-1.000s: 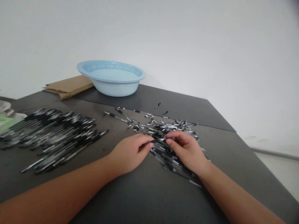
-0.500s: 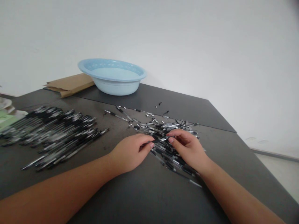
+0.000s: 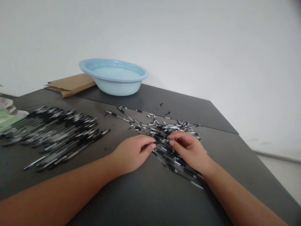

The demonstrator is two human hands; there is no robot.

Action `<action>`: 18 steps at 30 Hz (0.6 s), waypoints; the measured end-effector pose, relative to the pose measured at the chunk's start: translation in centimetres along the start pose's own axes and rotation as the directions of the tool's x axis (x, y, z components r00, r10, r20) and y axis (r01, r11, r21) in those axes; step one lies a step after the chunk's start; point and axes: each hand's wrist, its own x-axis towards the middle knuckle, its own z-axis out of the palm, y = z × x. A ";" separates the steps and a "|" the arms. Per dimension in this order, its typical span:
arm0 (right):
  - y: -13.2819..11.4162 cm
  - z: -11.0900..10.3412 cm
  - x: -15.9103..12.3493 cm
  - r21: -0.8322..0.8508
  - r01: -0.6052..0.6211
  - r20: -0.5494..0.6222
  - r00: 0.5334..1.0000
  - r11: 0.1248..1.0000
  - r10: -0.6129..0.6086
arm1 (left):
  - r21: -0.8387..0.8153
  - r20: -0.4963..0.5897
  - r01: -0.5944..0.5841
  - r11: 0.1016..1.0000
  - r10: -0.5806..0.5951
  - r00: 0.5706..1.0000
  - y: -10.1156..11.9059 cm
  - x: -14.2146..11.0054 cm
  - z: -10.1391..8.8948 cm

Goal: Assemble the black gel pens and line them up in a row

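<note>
My left hand (image 3: pixel 131 153) and my right hand (image 3: pixel 189 149) meet over a loose heap of black and clear pens (image 3: pixel 164 131) on the dark table (image 3: pixel 145 194). Both hands pinch the same thin black pen (image 3: pixel 161 142), which lies level between the fingertips. The left hand's fingers are curled around its left end. Thumb and forefinger of the right hand grip its right end. A big stack of like pens (image 3: pixel 54 135) lies side by side on the left of the table, a hand's width from my left forearm.
A light blue plastic basin (image 3: pixel 114 77) stands at the table's far edge, with a flat brown cardboard piece (image 3: pixel 70 84) to its left. Small pen bits (image 3: pixel 162 108) are scattered behind the heap. A white wall rises behind; the floor shows at right.
The hands have hardly moved. The pen now spans clearly between both sets of fingertips, lifted slightly off the heap. The view has shifted down a little.
</note>
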 end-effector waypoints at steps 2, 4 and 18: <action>-0.1 0.3 -0.1 0.002 -0.009 0.019 1.000 1.000 0.009 | -0.003 0.014 -0.026 1.000 0.026 1.000 -0.1 0.0 0.0; -0.1 0.6 -0.2 0.027 -0.030 0.036 0.999 0.999 0.029 | 0.003 0.026 -0.059 0.998 0.059 0.998 -0.1 0.0 0.0; 0.2 1.2 -0.2 0.232 -0.126 0.123 0.987 0.964 0.099 | 0.058 0.070 -0.114 0.992 0.110 0.992 0.0 -0.2 -0.2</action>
